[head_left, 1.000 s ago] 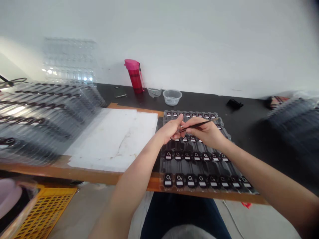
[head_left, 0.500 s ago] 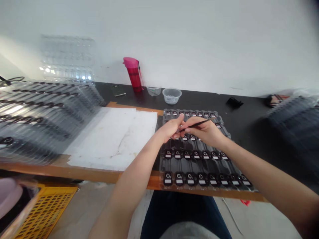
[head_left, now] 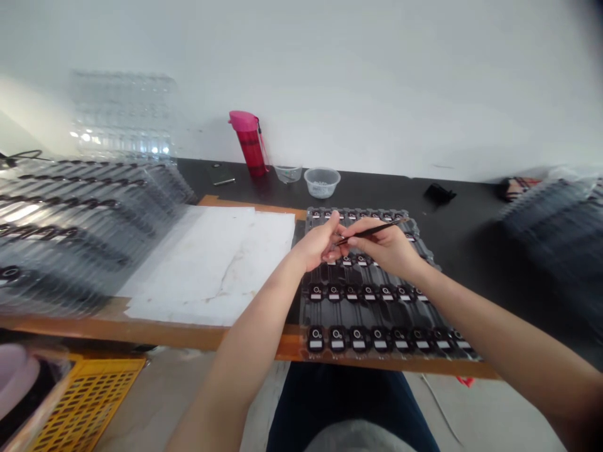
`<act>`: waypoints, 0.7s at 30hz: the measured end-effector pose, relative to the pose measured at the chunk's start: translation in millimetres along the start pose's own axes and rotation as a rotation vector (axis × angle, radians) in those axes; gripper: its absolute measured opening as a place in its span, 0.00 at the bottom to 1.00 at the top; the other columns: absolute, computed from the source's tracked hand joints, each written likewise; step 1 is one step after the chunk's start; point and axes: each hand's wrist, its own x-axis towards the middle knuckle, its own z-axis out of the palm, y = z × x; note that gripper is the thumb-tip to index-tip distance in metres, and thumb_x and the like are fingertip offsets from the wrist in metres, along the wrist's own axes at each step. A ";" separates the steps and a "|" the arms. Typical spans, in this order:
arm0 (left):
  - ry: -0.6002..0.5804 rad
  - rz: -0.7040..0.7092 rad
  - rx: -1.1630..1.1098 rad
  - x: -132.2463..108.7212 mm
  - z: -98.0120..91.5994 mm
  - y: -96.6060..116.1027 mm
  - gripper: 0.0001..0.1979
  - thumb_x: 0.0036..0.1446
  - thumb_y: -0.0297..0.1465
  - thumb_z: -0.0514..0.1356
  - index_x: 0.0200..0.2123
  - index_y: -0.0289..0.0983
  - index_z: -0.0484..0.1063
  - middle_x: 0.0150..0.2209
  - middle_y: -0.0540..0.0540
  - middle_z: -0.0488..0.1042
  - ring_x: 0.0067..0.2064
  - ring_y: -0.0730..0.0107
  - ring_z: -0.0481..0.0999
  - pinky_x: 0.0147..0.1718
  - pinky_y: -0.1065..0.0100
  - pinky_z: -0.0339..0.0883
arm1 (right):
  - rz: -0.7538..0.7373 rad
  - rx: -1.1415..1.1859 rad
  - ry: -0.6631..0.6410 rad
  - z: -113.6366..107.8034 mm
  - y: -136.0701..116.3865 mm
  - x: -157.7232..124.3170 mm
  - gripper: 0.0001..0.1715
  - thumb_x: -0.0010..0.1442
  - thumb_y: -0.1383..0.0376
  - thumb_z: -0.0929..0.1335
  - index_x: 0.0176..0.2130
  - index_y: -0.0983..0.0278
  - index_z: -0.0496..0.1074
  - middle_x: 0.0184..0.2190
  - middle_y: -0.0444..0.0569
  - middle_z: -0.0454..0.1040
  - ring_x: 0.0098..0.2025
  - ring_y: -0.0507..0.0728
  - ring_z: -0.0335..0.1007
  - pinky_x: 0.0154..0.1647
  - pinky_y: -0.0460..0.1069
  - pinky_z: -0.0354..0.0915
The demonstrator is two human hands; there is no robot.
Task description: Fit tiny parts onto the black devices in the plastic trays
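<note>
My right hand (head_left: 384, 248) pinches dark, slender tweezers (head_left: 372, 231), whose tips point left into my other palm. Beside it, my left hand (head_left: 323, 243) is cupped with the thumb raised and the fingers curled; any small pieces in it are too tiny to make out. Both hands are above a clear plastic tray (head_left: 348, 317) holding rows of small black parts with a ring and a white rectangle on each. A black part (head_left: 358, 339) sits in the front row. My hands and forearms hide some of the middle and back rows.
White sheets (head_left: 211, 257) lie left of the tray, beside stacked filled trays (head_left: 108, 220). Behind stand a pink bottle (head_left: 249, 144), a clear tub (head_left: 322, 182) of small bits and another tub (head_left: 288, 173). More stacked trays (head_left: 556, 226) are at right. A yellow crate (head_left: 89, 395) is below left.
The view has shifted slightly. The tweezers stay in my right hand with their tips at my left palm; both hands keep nearly the same pose.
</note>
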 end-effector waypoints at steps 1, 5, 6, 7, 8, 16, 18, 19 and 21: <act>0.004 -0.003 -0.024 0.1 -0.1 0.2 0.28 0.59 0.53 0.42 0.27 0.36 0.65 0.18 0.47 0.68 0.12 0.82 0.54 0.13 0.75 0.42 | -0.005 -0.001 0.009 0.5 0.0 -0.1 0.10 0.56 0.60 0.70 0.36 0.63 0.74 0.35 0.47 0.75 0.34 0.53 0.73 0.37 0.52 0.74; 0.003 0.006 -0.083 -0.7 0.5 1.2 0.29 0.59 0.54 0.42 0.28 0.36 0.65 0.19 0.47 0.68 0.12 0.82 0.55 0.13 0.75 0.43 | -0.012 -0.008 0.028 2.0 -0.4 0.4 0.10 0.55 0.60 0.71 0.36 0.63 0.74 0.34 0.47 0.75 0.35 0.54 0.73 0.38 0.52 0.74; 0.000 0.009 -0.093 -1.0 1.0 1.5 0.29 0.59 0.54 0.42 0.28 0.36 0.65 0.19 0.47 0.68 0.12 0.82 0.55 0.13 0.75 0.43 | -0.009 -0.010 0.030 2.3 -0.6 0.6 0.10 0.55 0.60 0.71 0.36 0.63 0.74 0.34 0.47 0.75 0.35 0.54 0.74 0.37 0.53 0.74; -0.002 0.010 -0.102 -1.4 1.5 1.8 0.29 0.60 0.53 0.41 0.27 0.36 0.65 0.19 0.47 0.68 0.13 0.81 0.56 0.13 0.75 0.43 | -0.008 -0.011 0.034 2.7 -0.8 0.9 0.10 0.55 0.59 0.71 0.36 0.63 0.74 0.34 0.47 0.75 0.35 0.54 0.74 0.37 0.53 0.74; -0.002 0.010 -0.108 -1.8 2.1 2.2 0.28 0.60 0.53 0.41 0.27 0.36 0.65 0.19 0.47 0.68 0.13 0.81 0.57 0.13 0.75 0.43 | -0.008 -0.012 0.038 3.0 -1.0 1.2 0.10 0.55 0.59 0.71 0.35 0.63 0.74 0.34 0.47 0.75 0.35 0.54 0.74 0.37 0.53 0.74; 0.021 0.007 -0.099 -4.1 4.8 4.9 0.28 0.61 0.52 0.41 0.27 0.35 0.65 0.20 0.47 0.68 0.15 0.81 0.60 0.13 0.76 0.45 | -0.028 -0.032 0.044 2.8 -3.1 1.7 0.10 0.56 0.60 0.70 0.35 0.64 0.74 0.33 0.48 0.74 0.32 0.53 0.73 0.35 0.51 0.74; 0.033 0.005 -0.097 -4.6 5.0 5.3 0.28 0.61 0.52 0.41 0.28 0.35 0.65 0.20 0.46 0.69 0.15 0.81 0.60 0.13 0.76 0.45 | -0.035 -0.044 0.057 2.4 -3.5 1.6 0.10 0.56 0.60 0.70 0.36 0.65 0.74 0.32 0.48 0.74 0.32 0.53 0.73 0.34 0.51 0.74; 0.035 0.004 -0.096 -4.7 5.0 5.5 0.28 0.61 0.52 0.41 0.28 0.35 0.65 0.20 0.46 0.69 0.15 0.81 0.59 0.13 0.76 0.45 | -0.039 -0.049 0.065 2.3 -3.4 1.5 0.10 0.56 0.60 0.70 0.36 0.65 0.74 0.31 0.48 0.74 0.32 0.53 0.73 0.34 0.51 0.73; 0.029 0.002 -0.088 -4.8 5.0 5.4 0.29 0.60 0.53 0.41 0.28 0.35 0.65 0.20 0.46 0.69 0.14 0.82 0.58 0.13 0.76 0.45 | -0.043 -0.055 0.070 2.3 -2.8 1.4 0.10 0.56 0.59 0.70 0.36 0.64 0.74 0.31 0.48 0.74 0.32 0.53 0.72 0.34 0.51 0.73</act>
